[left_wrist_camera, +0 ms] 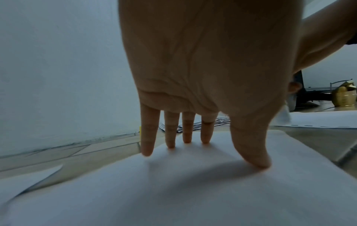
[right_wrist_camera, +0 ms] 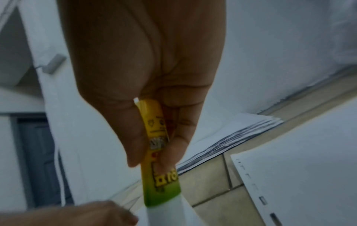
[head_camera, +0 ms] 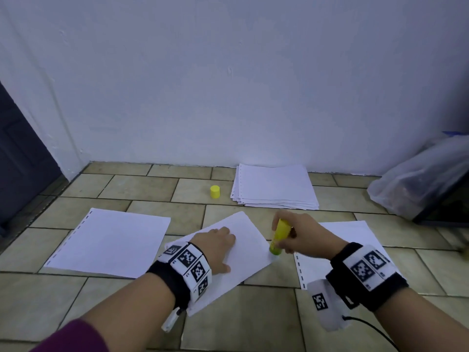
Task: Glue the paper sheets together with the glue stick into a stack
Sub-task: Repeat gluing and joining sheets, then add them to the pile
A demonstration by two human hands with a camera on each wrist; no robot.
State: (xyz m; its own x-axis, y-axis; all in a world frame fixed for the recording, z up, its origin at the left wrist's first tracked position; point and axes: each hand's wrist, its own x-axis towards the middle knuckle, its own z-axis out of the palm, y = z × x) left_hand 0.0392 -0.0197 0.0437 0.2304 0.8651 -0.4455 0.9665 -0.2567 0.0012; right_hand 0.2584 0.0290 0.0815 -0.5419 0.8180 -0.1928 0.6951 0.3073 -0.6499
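Our left hand (head_camera: pixel 220 246) lies flat on the middle sheet (head_camera: pixel 247 252), fingers straight and a little spread, the fingertips (left_wrist_camera: pixel 147 150) and thumb pressing the paper to the floor, as the left wrist view shows; our right hand (head_camera: pixel 302 233) is curled round the glue stick (head_camera: pixel 279 236), thumb on one side and fingers on the other, gripping the yellow barrel high up with the green end and white tip pointing down; the stick stands nearly upright, leaning slightly away from us at the top, and its tip meets the middle sheet at the right-hand corner, just beside the edge; so the stick sits to the right of the pinning hand, near it but not touching, and the unglued paper lies leftward and toward us from the tip; we judge the coming stroke should run along that edge toward our body while the left hand anchors the sheet against the drag; the sheet itself lies skewed on the tiled floor (head_camera: pixel 142 189), its long axis running from far centre down toward our left arm; further out, a single punched sheet (head_camera: pixel 111 240) lies to the left, another (head_camera: pixel 355 240) to the right under our right wrist, the spare paper pile (head_camera: pixel 275 186) near the wall, and the yellow cap (head_camera: pixel 215 192) just left of that pile
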